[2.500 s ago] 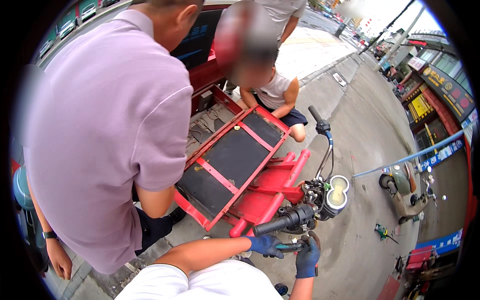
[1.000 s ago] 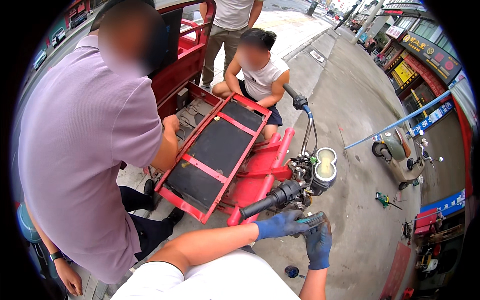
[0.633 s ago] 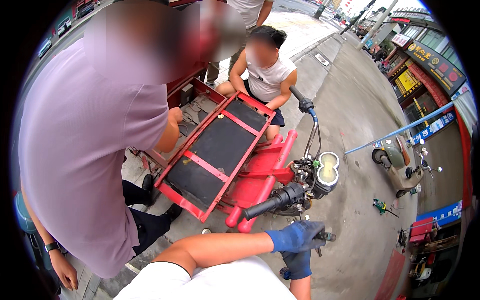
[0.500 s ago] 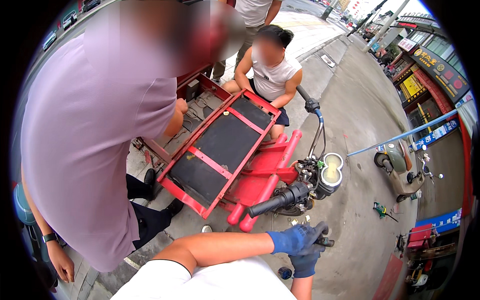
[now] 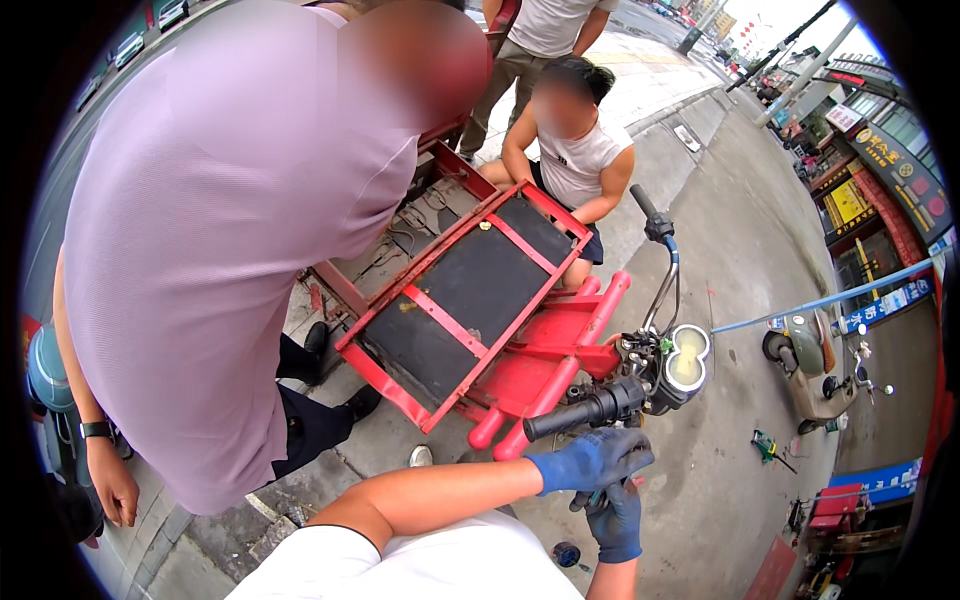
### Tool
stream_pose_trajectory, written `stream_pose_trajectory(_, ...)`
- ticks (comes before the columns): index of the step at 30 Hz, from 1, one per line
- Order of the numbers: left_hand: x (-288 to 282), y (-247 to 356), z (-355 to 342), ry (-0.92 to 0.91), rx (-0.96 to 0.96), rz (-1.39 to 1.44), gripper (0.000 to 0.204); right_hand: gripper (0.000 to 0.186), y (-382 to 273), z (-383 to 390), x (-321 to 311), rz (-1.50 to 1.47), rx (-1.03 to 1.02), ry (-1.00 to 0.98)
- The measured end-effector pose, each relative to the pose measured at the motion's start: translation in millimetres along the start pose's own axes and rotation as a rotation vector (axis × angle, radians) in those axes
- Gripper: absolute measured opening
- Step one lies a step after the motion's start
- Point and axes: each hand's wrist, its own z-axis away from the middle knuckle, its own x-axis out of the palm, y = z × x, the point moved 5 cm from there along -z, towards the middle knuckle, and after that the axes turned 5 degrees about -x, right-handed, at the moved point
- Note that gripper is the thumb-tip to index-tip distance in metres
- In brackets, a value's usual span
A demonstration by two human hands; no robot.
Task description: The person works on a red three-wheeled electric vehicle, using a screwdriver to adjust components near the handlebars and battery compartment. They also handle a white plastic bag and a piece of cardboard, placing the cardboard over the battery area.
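My left hand [image 5: 595,462], in a blue and grey work glove, reaches in from the lower left with its fingers curled. Just below it, my right hand [image 5: 615,522] wears a matching glove and is closed too. The two meet in front of my white shirt, around a small dark object [image 5: 584,499] that peeks out between them; the gloves cover most of it, so its kind cannot be made out. Right beyond my hands is the black handlebar grip [image 5: 560,420] of a red three-wheeled cart, beside its round-faced instrument cluster [image 5: 687,358].
A red frame with black panels [image 5: 470,290] lies tilted over the cart's seat area. One person in a mauve shirt [image 5: 200,280] leans over it at left; another in a white sleeveless top [image 5: 580,165] crouches behind. A green tool [image 5: 765,446] and scooter [image 5: 800,350] are at right.
The view has shifted, so the cart sits further right. My hands have turned; the dark cylinder end that stuck out to their right is now hidden. The mauve-shirted person bends further over the cart.
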Motion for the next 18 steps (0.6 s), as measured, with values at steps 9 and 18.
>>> stream_pose_trajectory(9, 12, 11, -4, -0.013, 0.113, -0.033, 0.036, 0.044, -3, -6, -3, 0.147, -0.096, 0.222)
stream_pose_trajectory(18, -29, 20, -15, 0.278, 0.224, -0.509, 0.046, 0.030, -46, 0, -43, 0.093, -0.112, 0.268)
